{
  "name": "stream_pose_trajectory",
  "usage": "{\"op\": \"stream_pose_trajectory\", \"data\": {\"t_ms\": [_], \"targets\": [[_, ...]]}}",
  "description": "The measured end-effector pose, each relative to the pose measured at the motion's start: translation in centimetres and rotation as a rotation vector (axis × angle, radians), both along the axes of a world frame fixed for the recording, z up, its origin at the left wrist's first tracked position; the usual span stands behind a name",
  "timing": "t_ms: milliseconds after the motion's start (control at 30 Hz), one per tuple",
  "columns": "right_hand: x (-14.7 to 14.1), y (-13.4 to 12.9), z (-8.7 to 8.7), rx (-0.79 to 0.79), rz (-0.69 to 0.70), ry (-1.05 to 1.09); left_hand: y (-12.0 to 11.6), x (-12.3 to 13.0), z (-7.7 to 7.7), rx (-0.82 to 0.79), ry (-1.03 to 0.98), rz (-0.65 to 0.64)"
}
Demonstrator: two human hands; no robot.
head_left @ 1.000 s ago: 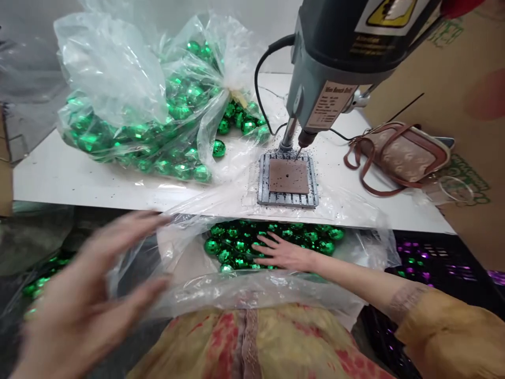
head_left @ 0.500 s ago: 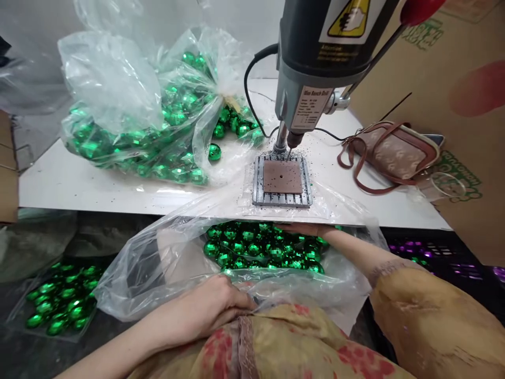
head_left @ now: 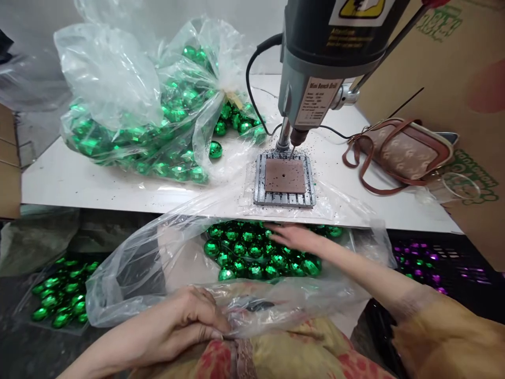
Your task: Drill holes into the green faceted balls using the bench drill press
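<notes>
In my lap lies an open clear plastic bag holding many shiny green faceted balls. My left hand is closed at the bag's near edge, thumb and fingers pinching the plastic. Over the balls, just below the table edge, my right hand reaches in from the right. Its fingers are stretched out, slightly blurred, and nothing shows in them. Above stands a mini bench drill, its bit over a brown square plate with a small hole, on the slotted metal base.
A large plastic bag of green balls lies on the white table, with a loose green ball beside it. A handbag and a clear cup are at the right. Crates with purple balls stand below.
My right hand has come out from under the table edge, moving left and nearer over the balls. My left hand has shifted slightly left and down, drawing the bag's edge with it.
</notes>
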State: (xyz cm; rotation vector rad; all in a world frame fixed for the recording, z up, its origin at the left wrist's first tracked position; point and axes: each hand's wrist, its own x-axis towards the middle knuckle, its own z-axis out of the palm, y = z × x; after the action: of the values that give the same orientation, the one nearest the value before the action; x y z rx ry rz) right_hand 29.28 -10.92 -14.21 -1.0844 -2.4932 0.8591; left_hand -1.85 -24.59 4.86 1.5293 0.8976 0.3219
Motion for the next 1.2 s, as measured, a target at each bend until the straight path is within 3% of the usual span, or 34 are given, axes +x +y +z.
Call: {"op": "stream_pose_trajectory", "data": {"t_ms": [100, 133, 233, 333, 467, 633, 800, 900, 967, 1100, 1167, 1200], "targets": [[0.7, -2.4, -0.4, 0.084, 0.484, -0.021, 0.3, 0.4, -0.4, -0.114, -0.041, -0.050], [1.0, -3.1, -0.8, 0.115, 0.588, -0.035, 0.5, 0.7, -0.5, -0.154, -0.058, -0.070], [1.7, -3.8, -2.7, 0.191, 0.724, -0.109, 0.9, 1.3, -0.4, -0.230, -0.117, -0.095], [1.7, -2.4, -4.2, 0.235, 0.700, -0.185, 1.0, 1.5, 0.3, -0.260, -0.138, -0.086], [1.5, 1.3, -4.2, 0.219, 0.547, -0.260, 1.2, 1.0, 1.1, -0.277, -0.115, -0.099], [1.9, 3.8, -2.4, 0.094, 0.353, -0.299, 1.0, -0.2, 0.8, -0.302, -0.075, -0.092], [1.8, 2.0, 1.4, -0.047, 0.266, -0.253, -0.1, -2.0, -0.1, -0.288, -0.005, 0.018], [2.0, -0.7, 3.5, -0.139, 0.351, -0.191, -0.7, -3.1, -2.0, -0.273, 0.015, 0.082], [2.5, -2.8, 3.9, -0.195, 0.411, -0.162, -1.0, -3.7, -4.4, -0.262, 0.048, 0.120], [3.5, -6.4, 2.4, -0.244, 0.441, -0.146, -1.1, -3.6, -10.4, -0.250, 0.210, 0.229], [3.9, -7.2, 1.6, -0.228, 0.417, -0.135, -0.6, -2.9, -12.0, -0.227, 0.306, 0.178], [4.0, -7.4, 1.3, -0.214, 0.398, -0.126, -0.2, -2.3, -11.9, -0.180, 0.363, 0.101]]}}
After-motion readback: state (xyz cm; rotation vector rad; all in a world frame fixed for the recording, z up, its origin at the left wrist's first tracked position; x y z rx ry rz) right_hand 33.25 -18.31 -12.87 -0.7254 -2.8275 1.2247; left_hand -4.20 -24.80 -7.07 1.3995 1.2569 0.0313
